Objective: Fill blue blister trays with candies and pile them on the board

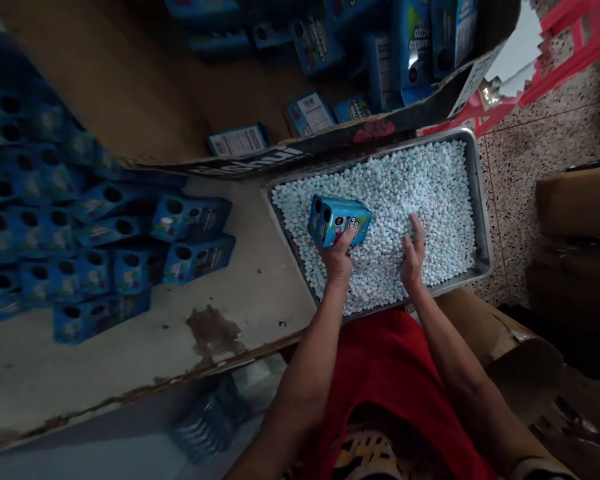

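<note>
A metal tray full of small pale blue and white candies lies in front of me. Over the tray's left part, my left hand grips what look like two small blue candy boxes side by side, its thumb across the printed face. My right hand is at the candies to the right of them, thumb and forefinger apart. Its other fingers are partly hidden, and I see nothing held in it.
Many blue boxes with dark round holes stand in rows on the worn table at left. A large cardboard carton with more blue boxes sits beyond the tray. A pink plastic stool or crate and brown cartons are at right.
</note>
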Motion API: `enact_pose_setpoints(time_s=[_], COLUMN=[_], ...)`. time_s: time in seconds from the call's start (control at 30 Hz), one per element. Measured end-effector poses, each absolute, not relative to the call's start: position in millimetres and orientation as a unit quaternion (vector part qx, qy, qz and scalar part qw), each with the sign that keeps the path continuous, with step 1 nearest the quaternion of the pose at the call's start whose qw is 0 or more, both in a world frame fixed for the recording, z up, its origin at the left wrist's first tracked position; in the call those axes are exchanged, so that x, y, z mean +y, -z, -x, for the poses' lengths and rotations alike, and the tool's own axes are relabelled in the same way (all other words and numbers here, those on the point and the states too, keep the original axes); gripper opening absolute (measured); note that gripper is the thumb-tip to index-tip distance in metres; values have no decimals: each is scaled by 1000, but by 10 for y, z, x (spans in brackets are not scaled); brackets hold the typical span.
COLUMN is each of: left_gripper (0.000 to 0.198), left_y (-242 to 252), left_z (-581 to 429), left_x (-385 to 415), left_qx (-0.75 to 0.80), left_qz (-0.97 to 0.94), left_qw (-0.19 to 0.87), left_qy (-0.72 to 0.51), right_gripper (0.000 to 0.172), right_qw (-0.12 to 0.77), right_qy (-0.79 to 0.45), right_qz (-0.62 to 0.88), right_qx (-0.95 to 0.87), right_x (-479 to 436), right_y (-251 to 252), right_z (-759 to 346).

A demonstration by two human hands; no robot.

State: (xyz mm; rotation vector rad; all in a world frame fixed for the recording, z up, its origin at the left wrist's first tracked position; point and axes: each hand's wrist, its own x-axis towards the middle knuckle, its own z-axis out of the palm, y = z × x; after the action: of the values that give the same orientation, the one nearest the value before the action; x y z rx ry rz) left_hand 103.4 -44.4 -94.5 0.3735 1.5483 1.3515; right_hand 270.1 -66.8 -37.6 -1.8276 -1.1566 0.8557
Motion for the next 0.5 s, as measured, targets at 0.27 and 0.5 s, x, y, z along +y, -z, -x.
enact_pose_setpoints(time_s=[0.27,0.5], left_gripper=[58,76], left_y=[442,245], left_z=[-1507,-761], left_x=[-356,-208], left_qx=[593,584], left_qz=[-142,-433], left_qw=[564,467], left_qy=[-557,-503], right_gripper=[37,21], right_qw=[577,564], right_qy=[-390,-631], right_qz=[704,524], right_qx=[-143,93], right_x=[-347,0], right_y=[403,218], right_z=[-2382,-2586])
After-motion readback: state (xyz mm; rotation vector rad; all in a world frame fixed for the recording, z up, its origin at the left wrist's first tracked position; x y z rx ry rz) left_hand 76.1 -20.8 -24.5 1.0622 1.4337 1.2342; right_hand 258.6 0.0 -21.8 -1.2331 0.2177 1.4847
